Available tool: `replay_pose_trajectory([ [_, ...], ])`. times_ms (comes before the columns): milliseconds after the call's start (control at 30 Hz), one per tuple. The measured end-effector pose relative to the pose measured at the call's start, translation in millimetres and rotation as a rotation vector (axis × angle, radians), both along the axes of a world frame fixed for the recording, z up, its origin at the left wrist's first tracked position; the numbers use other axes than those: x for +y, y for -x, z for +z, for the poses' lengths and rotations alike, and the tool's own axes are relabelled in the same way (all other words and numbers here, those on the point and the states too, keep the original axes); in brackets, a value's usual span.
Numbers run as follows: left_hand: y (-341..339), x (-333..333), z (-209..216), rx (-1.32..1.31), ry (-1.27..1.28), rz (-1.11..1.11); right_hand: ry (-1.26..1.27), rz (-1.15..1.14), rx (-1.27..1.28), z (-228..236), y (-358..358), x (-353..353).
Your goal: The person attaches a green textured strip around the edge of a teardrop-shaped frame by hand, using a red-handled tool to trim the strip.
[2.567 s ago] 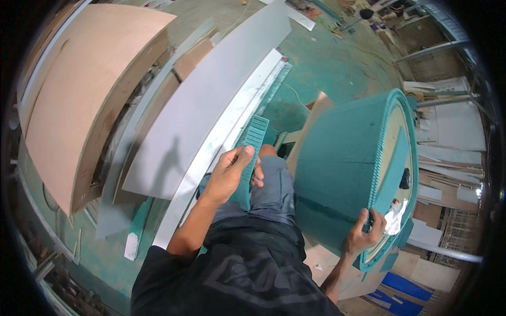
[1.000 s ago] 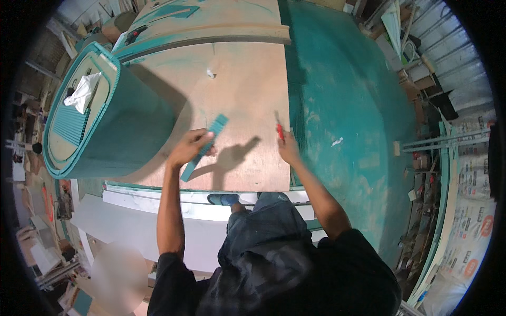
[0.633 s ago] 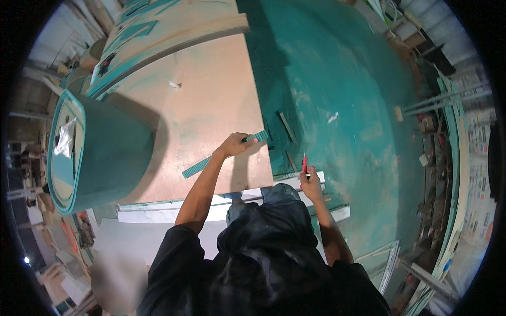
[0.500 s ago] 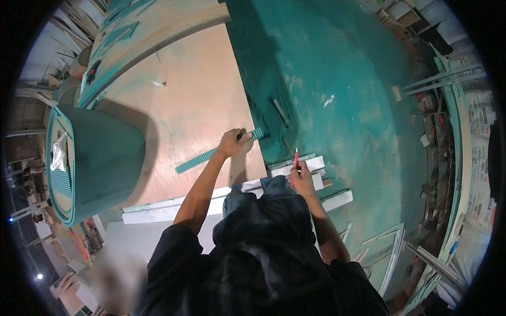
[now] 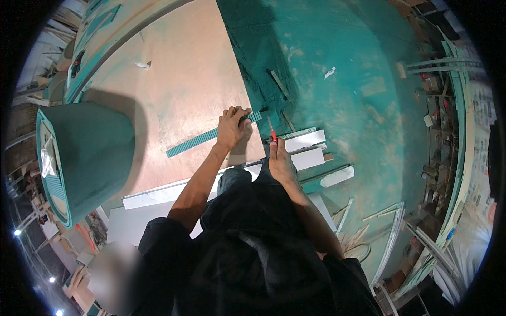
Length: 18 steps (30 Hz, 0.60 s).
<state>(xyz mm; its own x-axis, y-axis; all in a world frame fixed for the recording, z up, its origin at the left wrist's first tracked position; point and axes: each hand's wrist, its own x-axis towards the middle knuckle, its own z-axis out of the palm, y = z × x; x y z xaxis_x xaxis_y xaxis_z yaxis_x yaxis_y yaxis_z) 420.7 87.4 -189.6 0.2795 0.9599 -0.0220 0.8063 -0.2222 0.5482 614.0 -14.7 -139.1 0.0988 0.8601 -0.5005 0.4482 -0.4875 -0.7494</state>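
A long, narrow teal ribbed strip (image 5: 192,143) lies slantwise on the bare wooden tabletop (image 5: 184,79), its right end at the table's edge. My left hand (image 5: 231,127) grips it near that end, fingers bent over the far side and thumb on the near side. Something small and dark shows under these fingers; I cannot make it out. Just off the table edge, my right hand (image 5: 282,163) is closed around the red handle of a screwdriver (image 5: 273,136). Its thin metal shaft points away from me and slightly left, close to the strip's end but apparently apart from it.
At the left of the table stands a large teal rounded drum (image 5: 95,152), with a crumpled white wrapper (image 5: 49,158) on its end. White boards (image 5: 307,158) lie below the table edge at right. Beyond them stretches the teal-stained floor (image 5: 348,121), with long slats (image 5: 390,242) at lower right.
My right hand has moved left and away from me, bringing the screwdriver nearer the strip's end; its shaft now leans left. My left hand keeps its hold, fingers more raised. The whole view has shifted slightly.
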Motion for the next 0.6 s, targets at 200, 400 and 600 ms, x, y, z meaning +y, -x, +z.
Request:
replay_pose_trajectory([
  [200, -9.4, -20.2, -8.6, -0.114, 0.010, 0.099, 0.000, 0.063, -0.042, 8.9, 7.8, 8.4],
  [400, -13.9, -23.1, -14.6, -0.185, 0.009, 0.184, 0.133, 0.115, -0.165, 26.6, 24.7, 9.1],
  [600, -17.9, -21.5, -13.7, -0.146, 0.009, 0.214, 0.217, 0.125, -0.105, 14.8, 31.7, 19.0],
])
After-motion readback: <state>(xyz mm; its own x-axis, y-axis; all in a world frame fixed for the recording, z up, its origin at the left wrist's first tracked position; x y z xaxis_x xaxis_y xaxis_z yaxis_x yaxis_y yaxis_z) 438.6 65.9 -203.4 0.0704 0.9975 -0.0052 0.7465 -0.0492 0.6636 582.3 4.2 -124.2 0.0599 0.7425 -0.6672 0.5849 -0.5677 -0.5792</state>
